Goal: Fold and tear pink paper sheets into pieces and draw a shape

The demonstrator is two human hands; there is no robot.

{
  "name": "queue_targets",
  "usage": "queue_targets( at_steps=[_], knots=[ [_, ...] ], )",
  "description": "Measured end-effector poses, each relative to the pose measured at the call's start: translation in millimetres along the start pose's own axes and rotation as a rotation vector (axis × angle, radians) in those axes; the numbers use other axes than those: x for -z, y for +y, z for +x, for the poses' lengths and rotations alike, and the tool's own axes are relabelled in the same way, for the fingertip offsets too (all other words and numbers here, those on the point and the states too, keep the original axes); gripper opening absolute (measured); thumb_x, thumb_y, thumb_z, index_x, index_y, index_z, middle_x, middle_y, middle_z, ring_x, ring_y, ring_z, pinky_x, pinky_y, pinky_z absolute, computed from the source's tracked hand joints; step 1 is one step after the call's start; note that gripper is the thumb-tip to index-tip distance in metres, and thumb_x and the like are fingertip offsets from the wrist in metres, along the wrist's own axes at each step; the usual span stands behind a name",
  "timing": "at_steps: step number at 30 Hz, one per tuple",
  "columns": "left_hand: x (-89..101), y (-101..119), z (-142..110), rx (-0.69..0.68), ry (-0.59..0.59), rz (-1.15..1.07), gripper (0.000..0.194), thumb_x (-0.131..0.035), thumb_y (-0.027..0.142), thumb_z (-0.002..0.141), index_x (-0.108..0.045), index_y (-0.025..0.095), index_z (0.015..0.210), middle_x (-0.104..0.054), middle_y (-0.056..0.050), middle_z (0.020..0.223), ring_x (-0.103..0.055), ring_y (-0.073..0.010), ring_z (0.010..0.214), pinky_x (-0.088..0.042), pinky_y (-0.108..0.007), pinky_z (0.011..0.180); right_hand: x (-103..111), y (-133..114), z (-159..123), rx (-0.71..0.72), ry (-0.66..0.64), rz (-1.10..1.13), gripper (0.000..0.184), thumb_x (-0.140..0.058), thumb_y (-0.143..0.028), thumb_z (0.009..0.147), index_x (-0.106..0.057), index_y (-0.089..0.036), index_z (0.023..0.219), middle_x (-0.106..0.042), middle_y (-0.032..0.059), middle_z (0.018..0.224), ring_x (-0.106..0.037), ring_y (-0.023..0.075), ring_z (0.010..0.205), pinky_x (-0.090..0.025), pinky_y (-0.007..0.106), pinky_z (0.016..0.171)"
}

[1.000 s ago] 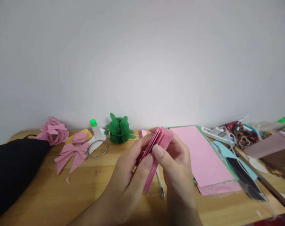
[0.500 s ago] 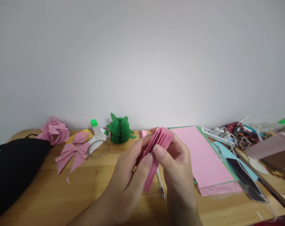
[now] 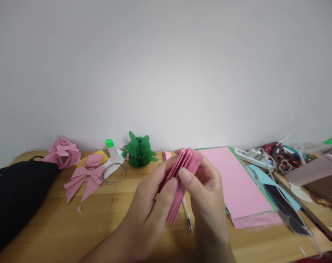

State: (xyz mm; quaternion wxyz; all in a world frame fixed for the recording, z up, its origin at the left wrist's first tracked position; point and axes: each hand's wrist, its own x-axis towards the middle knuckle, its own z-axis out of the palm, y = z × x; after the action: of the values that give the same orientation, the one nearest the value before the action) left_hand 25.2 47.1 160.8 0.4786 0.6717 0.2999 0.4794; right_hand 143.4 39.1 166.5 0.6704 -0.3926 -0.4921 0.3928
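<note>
A stack of pleated pink paper [image 3: 192,162] is held tilted above the wooden table, its many folds pressed together. My left hand [image 3: 152,204] is closed on its left side, thumb lying over the pleats. From the right, my right hand [image 3: 207,193] grips the same paper, thumb tip close beside the left thumb; its other fingers are partly hidden behind the folds. Under the hands a white pen [image 3: 188,219] lies on the table, partly covered. Behind them stands a green honeycomb paper ball [image 3: 139,151] with leaf-shaped pieces.
Left are a pink paper bow [image 3: 85,177], a crumpled pink paper flower [image 3: 62,151], a glue stick [image 3: 111,148], a metal ring [image 3: 113,173] and a black bag [image 3: 20,197]. Right lie pink sheets [image 3: 234,182], a power strip [image 3: 252,157] and a dark phone-like slab [image 3: 285,210].
Hardly anything differs. Both hands keep their hold on the pleated paper, and the view has shifted very slightly.
</note>
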Motion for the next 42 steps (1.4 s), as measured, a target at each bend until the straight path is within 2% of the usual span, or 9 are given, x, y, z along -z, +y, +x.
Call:
queue_targets(
  at_steps=[3, 12, 30, 42],
  knots=[
    [-0.2, 0.6, -0.5, -0.001, -0.004, -0.006, 0.037, -0.038, 0.04, 0.099, -0.05, 0.038, 0.134, -0.064, 0.001, 0.125, -0.061, -0.0183, 0.106, -0.049, -0.034, 0.095, -0.1, -0.1, 0.8, 0.004, 0.003, 0.001, 0.017, -0.071, -0.034, 0.081, -0.07, -0.03, 0.097, -0.068, -0.0035, 0.078, -0.061, 0.0096, 0.061, -0.055, 0.021, 0.058],
    [1.6, -2.1, -0.2, -0.031, -0.035, -0.027, 0.039, -0.043, 0.037, 0.098, -0.047, 0.038, 0.137, -0.062, 0.001, 0.129, -0.06, -0.0185, 0.113, -0.051, -0.031, 0.092, -0.3, -2.5, 0.1, -0.018, -0.001, 0.003, 0.018, -0.072, -0.033, 0.081, -0.07, -0.03, 0.098, -0.068, -0.0036, 0.081, -0.062, 0.0098, 0.072, -0.053, 0.017, 0.059],
    [1.9, -0.8, 0.6, -0.037, -0.029, 0.002, 0.039, -0.041, 0.037, 0.099, -0.048, 0.036, 0.137, -0.066, -0.002, 0.122, -0.064, -0.0196, 0.104, -0.054, -0.033, 0.086, -1.1, -2.0, 0.8, 0.006, -0.013, 0.016, 0.018, -0.072, -0.033, 0.081, -0.07, -0.031, 0.099, -0.067, -0.0046, 0.078, -0.057, 0.0065, 0.057, -0.052, 0.016, 0.053],
    [1.9, -0.2, 0.5, -0.047, -0.019, 0.01, 0.04, -0.04, 0.037, 0.099, -0.047, 0.035, 0.138, -0.064, -0.002, 0.126, -0.061, -0.0205, 0.111, -0.053, -0.034, 0.091, -1.4, -2.9, 0.4, 0.005, 0.016, -0.009, 0.02, -0.073, -0.035, 0.078, -0.07, -0.029, 0.098, -0.068, -0.0022, 0.081, -0.061, 0.0104, 0.064, -0.053, 0.019, 0.053]
  ],
)
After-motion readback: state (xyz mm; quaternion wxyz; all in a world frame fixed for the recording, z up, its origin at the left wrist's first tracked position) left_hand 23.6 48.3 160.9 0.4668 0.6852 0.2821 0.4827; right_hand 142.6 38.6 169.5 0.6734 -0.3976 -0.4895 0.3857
